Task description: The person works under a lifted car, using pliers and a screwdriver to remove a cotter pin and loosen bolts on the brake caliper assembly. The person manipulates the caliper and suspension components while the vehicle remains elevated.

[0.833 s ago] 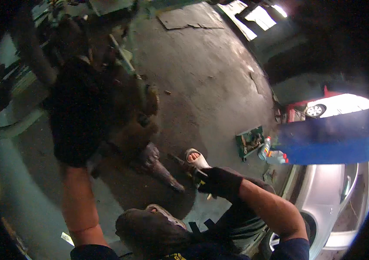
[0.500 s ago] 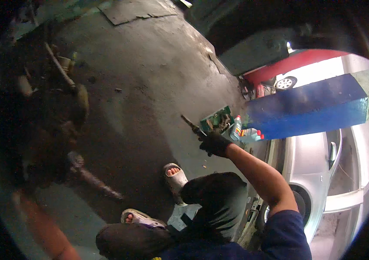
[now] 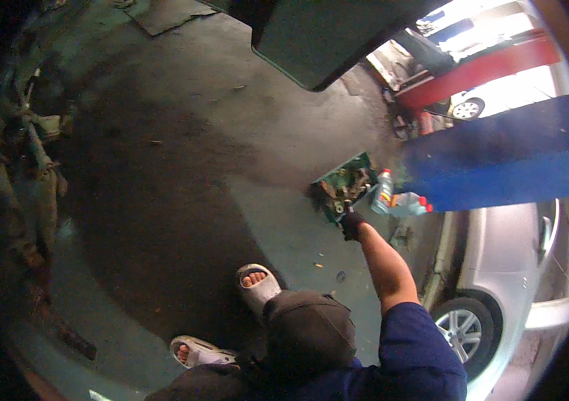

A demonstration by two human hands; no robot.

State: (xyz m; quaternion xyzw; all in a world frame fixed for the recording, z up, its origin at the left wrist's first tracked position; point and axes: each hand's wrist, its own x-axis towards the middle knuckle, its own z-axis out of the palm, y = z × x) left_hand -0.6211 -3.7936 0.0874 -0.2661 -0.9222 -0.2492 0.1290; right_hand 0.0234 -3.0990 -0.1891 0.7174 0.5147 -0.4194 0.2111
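My right hand [image 3: 351, 226], in a black glove, reaches out to the near edge of a green open toolbox [image 3: 342, 168] on the floor. Its fingers look closed, with a small metallic piece showing just beyond them; what they grip is too small to make out. Metal tools and parts [image 3: 358, 182] lie jumbled inside the box. Close to its right side are a clear bottle with a red cap [image 3: 383, 192] and a second red-capped bottle [image 3: 408, 204] lying down. My left hand is outside the picture.
Dirty metal vehicle parts [image 3: 41, 157] stand in shadow at far left. A dark panel [image 3: 318, 47] hangs overhead at the top. To the right are a blue beam [image 3: 491, 160], a red beam [image 3: 478, 70] and a silver car [image 3: 505, 267]. My sandalled feet [image 3: 258, 287] rest on the floor.
My right hand has moved to the toolbox; the long slim tool it held out to the left no longer shows there. My left forearm has left the picture. The view has shifted.
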